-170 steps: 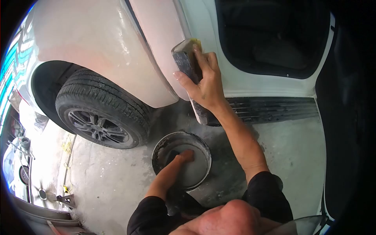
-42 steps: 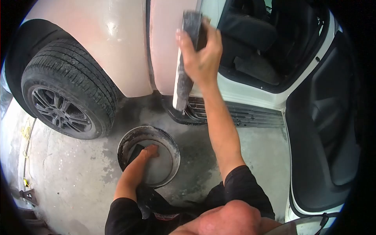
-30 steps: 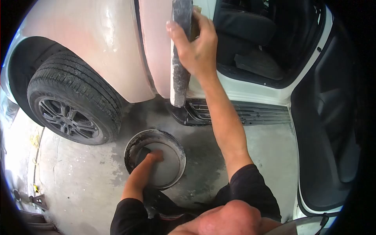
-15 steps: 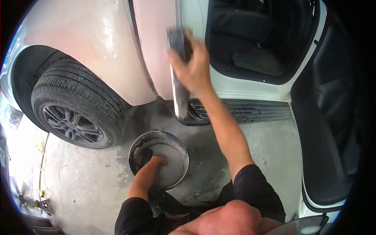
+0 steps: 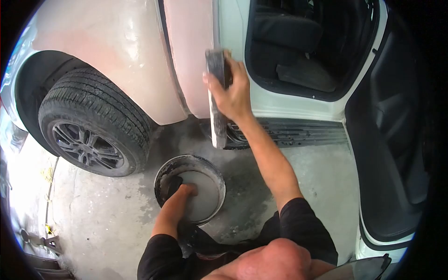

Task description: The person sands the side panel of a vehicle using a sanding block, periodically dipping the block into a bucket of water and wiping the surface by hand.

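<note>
My right hand (image 5: 233, 93) is wrapped round a long, narrow sanding block (image 5: 217, 123), dark on its face with a pale edge. The block stands nearly upright in view, overlapping the pink-primed strip of the car body (image 5: 191, 51). My left hand (image 5: 190, 189) dips into a round bucket (image 5: 223, 198) of cloudy grey water (image 5: 204, 198). Its fingers are under the surface, hidden. Beside that wrist, a dark object (image 5: 175, 183) rests against the bucket's inner wall.
A wheel (image 5: 93, 126) sits in the arch to the left, under a patchy primed fender (image 5: 107, 51). On the right are an open door (image 5: 396, 121) and the dark cabin (image 5: 298, 46). A ridged side step (image 5: 298, 132) runs below the sill, above the wet concrete floor (image 5: 252, 186).
My right hand and the sanding block have moved down and slightly right along the panel. The left hand stays in the bucket.
</note>
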`<state>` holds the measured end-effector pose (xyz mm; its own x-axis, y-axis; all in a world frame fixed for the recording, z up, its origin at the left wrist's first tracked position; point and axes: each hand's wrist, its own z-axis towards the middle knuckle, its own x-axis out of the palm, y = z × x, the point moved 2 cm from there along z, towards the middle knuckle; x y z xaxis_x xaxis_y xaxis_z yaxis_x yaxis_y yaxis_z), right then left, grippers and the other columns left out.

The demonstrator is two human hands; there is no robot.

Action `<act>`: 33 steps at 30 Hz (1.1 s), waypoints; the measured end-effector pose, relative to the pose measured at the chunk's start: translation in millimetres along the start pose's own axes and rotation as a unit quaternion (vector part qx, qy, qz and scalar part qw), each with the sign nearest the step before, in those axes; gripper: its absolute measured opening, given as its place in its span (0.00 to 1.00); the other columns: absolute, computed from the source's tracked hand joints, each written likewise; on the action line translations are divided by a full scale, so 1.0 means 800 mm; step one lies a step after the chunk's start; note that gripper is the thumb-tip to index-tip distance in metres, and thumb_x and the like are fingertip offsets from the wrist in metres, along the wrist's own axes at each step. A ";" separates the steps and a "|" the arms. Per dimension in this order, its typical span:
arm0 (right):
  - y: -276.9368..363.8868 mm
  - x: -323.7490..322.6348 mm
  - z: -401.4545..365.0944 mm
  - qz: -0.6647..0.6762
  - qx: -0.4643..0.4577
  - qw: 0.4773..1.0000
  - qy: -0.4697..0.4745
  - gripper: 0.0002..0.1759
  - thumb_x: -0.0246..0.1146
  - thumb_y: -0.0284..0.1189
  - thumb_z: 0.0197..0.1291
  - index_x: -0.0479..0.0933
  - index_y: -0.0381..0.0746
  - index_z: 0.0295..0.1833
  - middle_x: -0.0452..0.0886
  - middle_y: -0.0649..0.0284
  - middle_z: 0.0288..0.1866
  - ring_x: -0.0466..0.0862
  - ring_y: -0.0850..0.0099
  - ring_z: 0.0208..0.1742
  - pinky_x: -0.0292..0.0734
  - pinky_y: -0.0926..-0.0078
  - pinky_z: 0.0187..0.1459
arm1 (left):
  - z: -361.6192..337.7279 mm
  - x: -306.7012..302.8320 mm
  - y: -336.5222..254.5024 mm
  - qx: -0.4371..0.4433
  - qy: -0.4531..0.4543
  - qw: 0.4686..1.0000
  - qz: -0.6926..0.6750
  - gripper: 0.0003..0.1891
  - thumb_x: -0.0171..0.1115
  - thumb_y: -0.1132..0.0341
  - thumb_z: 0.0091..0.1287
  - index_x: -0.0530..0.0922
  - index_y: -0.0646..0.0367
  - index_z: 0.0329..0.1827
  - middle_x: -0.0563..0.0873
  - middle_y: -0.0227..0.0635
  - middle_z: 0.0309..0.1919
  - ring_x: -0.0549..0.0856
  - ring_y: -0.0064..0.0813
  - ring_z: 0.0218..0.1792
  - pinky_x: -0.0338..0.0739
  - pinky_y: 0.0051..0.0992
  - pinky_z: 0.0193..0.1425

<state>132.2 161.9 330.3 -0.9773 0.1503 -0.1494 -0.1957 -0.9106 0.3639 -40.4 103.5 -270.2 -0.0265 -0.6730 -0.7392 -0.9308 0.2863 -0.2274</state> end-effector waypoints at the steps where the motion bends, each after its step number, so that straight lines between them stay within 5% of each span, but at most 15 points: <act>1: 0.002 0.001 0.013 0.002 0.000 1.000 -0.001 0.40 0.74 0.49 0.60 0.78 0.26 0.65 0.79 0.48 0.45 0.82 0.56 0.48 0.79 0.56 0.53 | 0.013 0.011 0.013 0.015 -0.006 1.000 0.020 0.20 0.64 0.61 0.58 0.91 0.57 0.51 0.92 0.48 0.51 0.91 0.48 0.51 0.84 0.43 0.58; 3: 0.013 0.006 0.088 -0.001 -0.029 0.999 -0.021 0.40 0.74 0.50 0.58 0.79 0.25 0.61 0.79 0.47 0.43 0.81 0.53 0.46 0.79 0.55 0.50 | -0.004 0.012 0.008 0.001 -0.001 1.000 0.012 0.20 0.64 0.60 0.59 0.91 0.58 0.52 0.91 0.49 0.53 0.90 0.48 0.55 0.83 0.43 0.61; 5: 0.060 -0.007 0.113 0.046 -0.053 0.997 -0.026 0.39 0.71 0.46 0.68 0.75 0.20 0.66 0.84 0.39 0.47 0.86 0.54 0.48 0.84 0.58 0.50 | -0.070 -0.053 -0.040 -0.062 0.011 0.997 -0.041 0.21 0.64 0.58 0.62 0.90 0.60 0.54 0.89 0.50 0.59 0.88 0.48 0.61 0.81 0.44 0.66; 8: 0.019 -0.001 0.058 -0.049 -0.021 0.999 0.001 0.42 0.74 0.51 0.58 0.77 0.24 0.63 0.79 0.44 0.43 0.81 0.52 0.47 0.79 0.54 0.50 | -0.001 -0.003 -0.010 0.008 0.041 0.998 0.048 0.22 0.65 0.57 0.61 0.89 0.62 0.53 0.89 0.53 0.58 0.88 0.48 0.61 0.81 0.45 0.66; 11: 0.004 -0.004 -0.040 -0.034 0.038 0.999 0.010 0.45 0.75 0.47 0.60 0.72 0.21 0.70 0.76 0.41 0.49 0.81 0.52 0.49 0.79 0.54 0.52 | 0.003 0.027 0.021 0.106 -0.163 0.978 -0.078 0.22 0.66 0.57 0.61 0.89 0.62 0.52 0.89 0.53 0.57 0.89 0.49 0.59 0.82 0.45 0.66; 14: -0.014 -0.001 -0.095 -0.009 0.072 0.997 0.005 0.47 0.76 0.45 0.61 0.69 0.20 0.73 0.74 0.41 0.54 0.80 0.51 0.52 0.79 0.55 0.54 | -0.008 -0.016 -0.005 0.057 -0.016 0.996 0.061 0.22 0.66 0.56 0.61 0.89 0.62 0.52 0.89 0.53 0.58 0.89 0.50 0.58 0.82 0.45 0.66; 17: -0.016 0.003 -0.078 -0.007 0.015 1.000 -0.018 0.48 0.75 0.45 0.61 0.68 0.20 0.74 0.74 0.41 0.56 0.80 0.51 0.54 0.79 0.54 0.56 | 0.025 0.013 0.039 0.088 0.017 0.995 0.036 0.22 0.65 0.55 0.61 0.89 0.62 0.52 0.87 0.54 0.61 0.88 0.51 0.58 0.81 0.46 0.66; 21: 0.013 -0.003 0.029 -0.010 0.014 1.000 -0.008 0.47 0.77 0.45 0.57 0.72 0.21 0.71 0.77 0.45 0.51 0.82 0.52 0.50 0.80 0.58 0.55 | -0.026 -0.011 -0.002 0.005 0.028 1.000 -0.008 0.25 0.66 0.52 0.61 0.89 0.63 0.53 0.85 0.55 0.64 0.87 0.51 0.61 0.80 0.46 0.68; 24: 0.001 -0.001 -0.006 -0.008 0.007 1.000 -0.029 0.48 0.77 0.47 0.57 0.72 0.19 0.71 0.76 0.45 0.50 0.82 0.54 0.47 0.80 0.58 0.52 | -0.054 -0.051 -0.017 0.021 -0.001 0.999 -0.037 0.28 0.67 0.51 0.59 0.88 0.64 0.55 0.86 0.55 0.63 0.86 0.51 0.63 0.79 0.45 0.69; 26: -0.015 0.003 -0.037 0.022 0.016 0.999 -0.022 0.51 0.76 0.49 0.57 0.71 0.18 0.71 0.75 0.45 0.49 0.81 0.53 0.47 0.80 0.58 0.51 | 0.014 0.006 0.022 0.013 -0.046 0.998 -0.041 0.29 0.68 0.50 0.59 0.88 0.64 0.55 0.87 0.55 0.61 0.86 0.51 0.64 0.79 0.45 0.70; 33: 0.003 -0.003 0.017 0.009 0.009 0.999 -0.030 0.48 0.77 0.50 0.56 0.73 0.24 0.71 0.75 0.44 0.48 0.81 0.52 0.47 0.79 0.58 0.51 | -0.041 -0.036 -0.016 -0.028 0.003 0.997 -0.069 0.30 0.70 0.51 0.55 0.88 0.65 0.54 0.89 0.56 0.57 0.88 0.51 0.59 0.81 0.43 0.65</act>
<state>132.9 164.8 344.1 -0.9838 0.1564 -0.0880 -0.1783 -0.9068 0.3819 -39.6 96.6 -224.9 0.1006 -0.7077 -0.6993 -0.9445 0.1529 -0.2906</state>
